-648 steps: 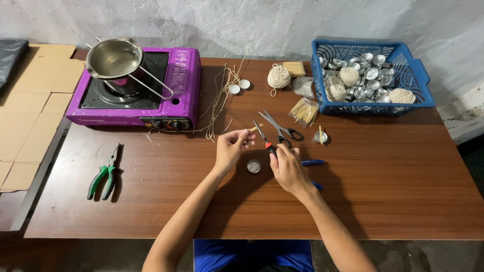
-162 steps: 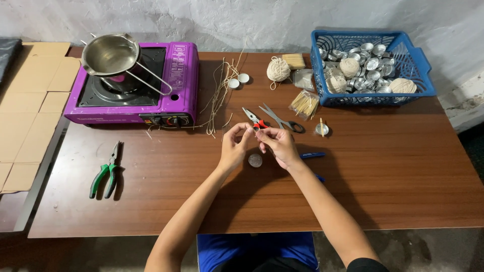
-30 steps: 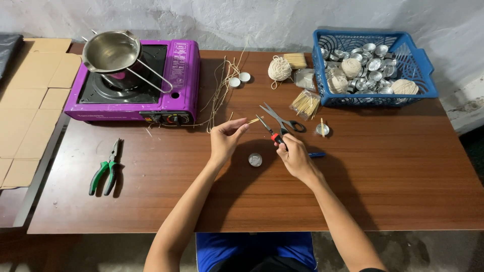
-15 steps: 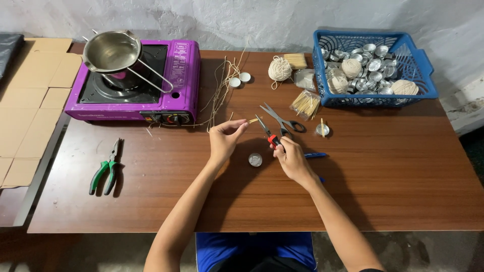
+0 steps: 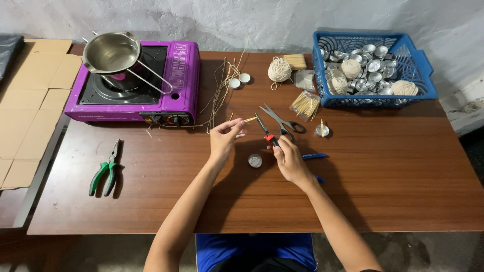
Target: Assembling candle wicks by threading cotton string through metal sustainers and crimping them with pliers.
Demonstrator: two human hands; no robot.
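The left hand (image 5: pixel 225 138) pinches a short wick piece (image 5: pixel 249 120) just above the small metal cup (image 5: pixel 255 160), keeping it steady. The right hand (image 5: pixel 288 157), just right of the cup, closes its grip on a red-handled tool (image 5: pixel 265 131) aimed at the wick.

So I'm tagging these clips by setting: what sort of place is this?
Probably a small home candle-making bench: a purple portable stove with a steel pot, a blue basket of small metal cups, and balls of string.
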